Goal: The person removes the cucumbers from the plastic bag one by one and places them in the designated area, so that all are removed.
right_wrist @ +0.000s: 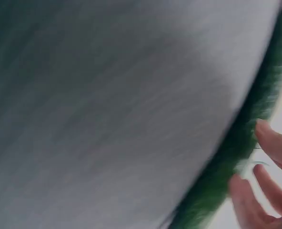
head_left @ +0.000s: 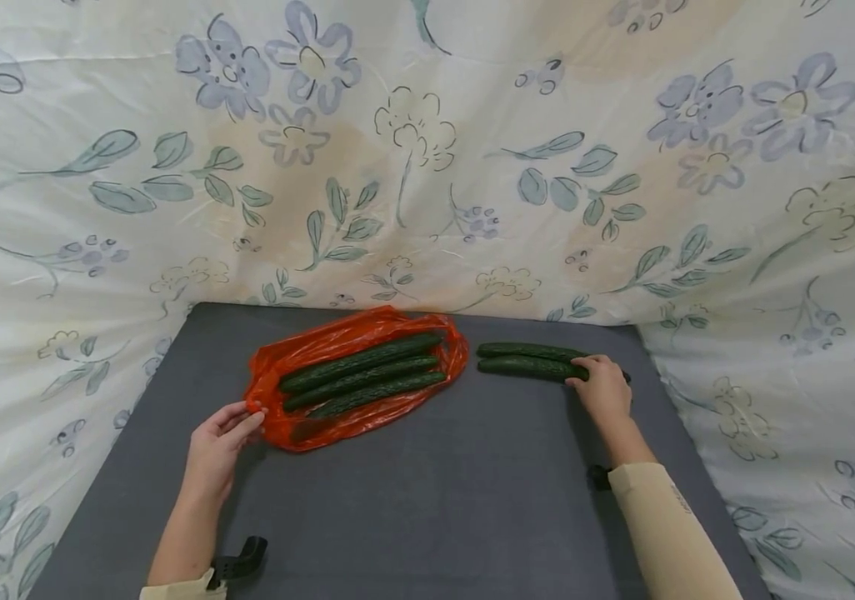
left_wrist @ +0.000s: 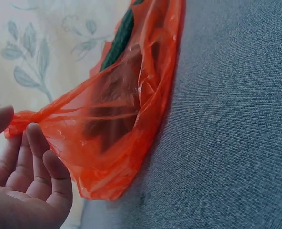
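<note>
Three dark green cucumbers [head_left: 360, 381] show in the opening of a thin red plastic bag [head_left: 345, 437] at the table's left half. A darker shape lies under the film near its front. My left hand [head_left: 220, 446] pinches the bag's left end, gathered between thumb and fingertips; in the left wrist view the film [left_wrist: 117, 186] stretches away from them. Two more cucumbers lie side by side to the right of the bag. My right hand [head_left: 603, 392] holds the nearer cucumber [head_left: 521, 367] near its right end by the fingertips. That cucumber [right_wrist: 217, 176] is blurred in the right wrist view.
A dark grey cloth-covered table [head_left: 427, 500] carries everything. Behind it and at both sides hangs a flower-patterned curtain [head_left: 457, 233], close to the table's back edge. A black strap mount [head_left: 242, 560] sits at the left wrist.
</note>
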{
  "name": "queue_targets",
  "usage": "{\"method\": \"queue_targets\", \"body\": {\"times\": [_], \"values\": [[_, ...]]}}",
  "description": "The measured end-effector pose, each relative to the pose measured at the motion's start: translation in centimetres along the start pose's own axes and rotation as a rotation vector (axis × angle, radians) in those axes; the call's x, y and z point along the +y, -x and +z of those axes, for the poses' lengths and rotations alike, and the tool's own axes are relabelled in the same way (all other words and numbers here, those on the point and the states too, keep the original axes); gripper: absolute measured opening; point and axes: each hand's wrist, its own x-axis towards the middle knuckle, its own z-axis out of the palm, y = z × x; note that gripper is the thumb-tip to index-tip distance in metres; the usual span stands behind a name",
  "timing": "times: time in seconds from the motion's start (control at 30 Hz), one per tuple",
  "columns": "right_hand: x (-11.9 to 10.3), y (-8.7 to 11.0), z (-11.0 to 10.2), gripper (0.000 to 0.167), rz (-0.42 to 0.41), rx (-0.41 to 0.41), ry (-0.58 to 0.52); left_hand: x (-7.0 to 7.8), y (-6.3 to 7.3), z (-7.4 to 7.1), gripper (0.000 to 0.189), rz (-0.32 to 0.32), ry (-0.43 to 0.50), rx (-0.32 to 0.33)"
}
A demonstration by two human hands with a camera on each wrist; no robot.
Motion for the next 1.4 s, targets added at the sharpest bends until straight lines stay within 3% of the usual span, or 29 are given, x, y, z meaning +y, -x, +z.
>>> {"method": "queue_targets", "body": {"times": [0.3, 0.57, 1.13, 1.4], "values": [[-4.7, 2.6, -1.0, 0.061, 0.004, -0.062, -0.433, -0.3, -0.3, 0.0, 0.036, 0.0, 0.001, 0.012], [-9.3, 4.4, -0.1, 0.068, -0.089, -0.106, -0.628, -0.5, 0.1, 0.4, 0.032, -0.006, 0.051, 0.03], [-17.2, 6.1, 3.9, 0.06, -0.224, -0.162, -0.79, -0.6, 0.1, 0.2, 0.028, -0.001, 0.085, 0.036], [-19.6, 6.6, 5.3, 0.054, -0.316, -0.175, -0.812, -0.3, 0.2, 0.7, 0.032, 0.0, 0.062, 0.049]]}}
